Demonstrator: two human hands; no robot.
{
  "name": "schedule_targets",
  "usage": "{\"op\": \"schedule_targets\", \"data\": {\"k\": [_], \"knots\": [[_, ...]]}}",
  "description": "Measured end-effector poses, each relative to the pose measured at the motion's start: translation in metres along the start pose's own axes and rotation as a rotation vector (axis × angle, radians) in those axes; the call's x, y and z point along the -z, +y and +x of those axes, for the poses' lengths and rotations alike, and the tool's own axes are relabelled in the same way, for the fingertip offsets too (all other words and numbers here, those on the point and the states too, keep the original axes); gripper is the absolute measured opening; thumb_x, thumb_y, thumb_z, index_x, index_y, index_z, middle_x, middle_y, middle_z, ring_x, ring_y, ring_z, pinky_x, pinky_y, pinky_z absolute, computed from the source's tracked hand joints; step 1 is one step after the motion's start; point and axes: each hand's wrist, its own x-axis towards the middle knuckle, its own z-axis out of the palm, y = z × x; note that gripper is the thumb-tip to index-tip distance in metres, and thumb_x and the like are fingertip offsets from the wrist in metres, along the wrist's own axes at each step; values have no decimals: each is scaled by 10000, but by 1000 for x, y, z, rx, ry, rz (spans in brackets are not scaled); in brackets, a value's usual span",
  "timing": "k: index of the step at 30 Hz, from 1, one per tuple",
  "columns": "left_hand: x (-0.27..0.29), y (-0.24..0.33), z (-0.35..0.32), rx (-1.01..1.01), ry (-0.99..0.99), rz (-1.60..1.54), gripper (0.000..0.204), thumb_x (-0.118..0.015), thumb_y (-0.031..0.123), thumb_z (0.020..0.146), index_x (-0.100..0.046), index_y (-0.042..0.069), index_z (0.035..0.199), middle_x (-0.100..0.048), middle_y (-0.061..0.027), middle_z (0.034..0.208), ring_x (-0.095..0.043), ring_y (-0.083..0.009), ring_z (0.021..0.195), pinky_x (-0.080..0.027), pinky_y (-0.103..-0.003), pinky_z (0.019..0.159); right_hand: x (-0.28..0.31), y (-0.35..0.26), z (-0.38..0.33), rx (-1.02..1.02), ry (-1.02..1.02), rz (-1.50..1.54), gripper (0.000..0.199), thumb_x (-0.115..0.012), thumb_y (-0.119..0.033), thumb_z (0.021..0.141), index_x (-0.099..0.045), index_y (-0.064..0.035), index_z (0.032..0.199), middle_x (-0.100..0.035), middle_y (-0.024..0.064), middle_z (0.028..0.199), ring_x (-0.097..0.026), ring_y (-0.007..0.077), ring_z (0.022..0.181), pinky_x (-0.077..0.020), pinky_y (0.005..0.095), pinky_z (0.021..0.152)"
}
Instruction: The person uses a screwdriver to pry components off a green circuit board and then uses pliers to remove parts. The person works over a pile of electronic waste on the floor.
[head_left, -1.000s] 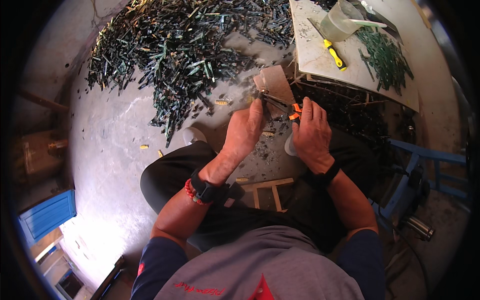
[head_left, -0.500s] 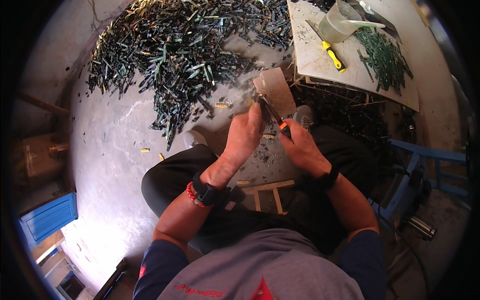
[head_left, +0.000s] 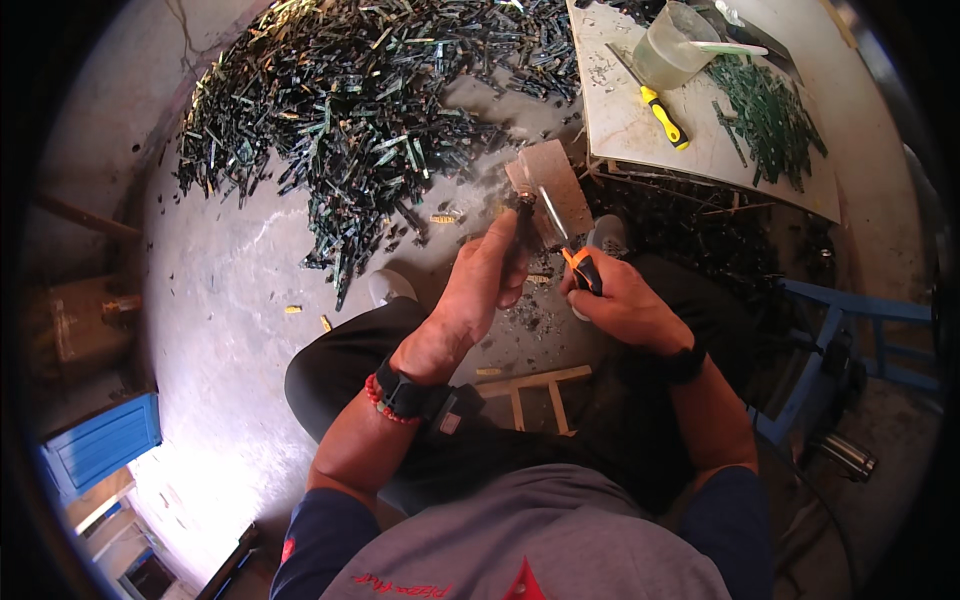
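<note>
My right hand (head_left: 630, 305) is wrapped round the orange and black handle of a screwdriver (head_left: 583, 270). Its bright metal shaft points away from me, up and to the left. In my left hand (head_left: 480, 270) is a dark strip-like piece (head_left: 523, 212), the thumb lying along it; its lower part is hidden by my fingers. The screwdriver's shaft lies just right of this piece, and its tip appears apart from it. Beneath both, a pinkish-brown slab (head_left: 565, 190) rests near my right shoe, with small dark fragments (head_left: 530, 315) scattered on the floor on my side of it.
A large heap of dark strips (head_left: 350, 130) covers the floor ahead and left. At the far right, a pale board (head_left: 620, 125) carries a clear plastic jug (head_left: 672, 50), a yellow-handled tool (head_left: 665, 118) and green strips (head_left: 770, 120). A blue metal frame (head_left: 820, 330) stands at right.
My right hand has drawn the screwdriver back, down and to the right, and its tip has come away from the dark piece. The left hand has turned slightly, showing more fingers.
</note>
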Motion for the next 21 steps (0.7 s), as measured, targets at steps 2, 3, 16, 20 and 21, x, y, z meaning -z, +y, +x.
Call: {"op": "schedule_targets", "data": {"k": [2, 3, 16, 20, 21], "knots": [[-1, 0, 0, 8, 5, -22, 448, -488, 484, 954, -515, 95, 733, -435, 14, 617, -340, -77, 489, -253, -224, 423, -3, 2, 1, -45, 131, -260, 274, -582, -110, 786, -517, -16, 1035, -633, 187, 842, -607, 424, 776, -480, 480, 727], [0, 0, 1, 13, -2, -21, 445, -487, 484, 954, -519, 94, 743, -436, 15, 621, -341, -77, 490, -254, -223, 423, -6, 4, 0, -6, 197, -329, 304, -588, -108, 776, -511, -13, 1055, -623, 186, 871, -606, 410, 806, -483, 473, 736], [5, -2, 0, -10, -38, 43, 470, -460, 502, 967, -505, 83, 759, -424, 11, 622, -340, -85, 494, -258, -223, 414, -15, 6, 8, 89, 581, -720, 596, -652, -47, 716, -430, 23, 1265, -506, 187, 1121, -511, 366, 1052, -476, 419, 853], [4, -2, -1, -9, -34, 63, 490, -454, 508, 971, -485, 82, 731, -424, 1, 615, -344, -90, 493, -270, -227, 414, -19, 14, 11, 63, 567, -781, 665, -696, -42, 698, -414, 22, 1297, -498, 192, 1171, -501, 367, 1090, -467, 415, 884], [3, 0, -2, -16, -21, 67, 495, -452, 508, 972, -484, 81, 725, -424, 1, 612, -346, -90, 492, -273, -228, 414, -20, 14, 11, 57, 574, -782, 661, -695, -44, 701, -415, 21, 1297, -498, 192, 1172, -501, 367, 1090, -467, 415, 884]]}}
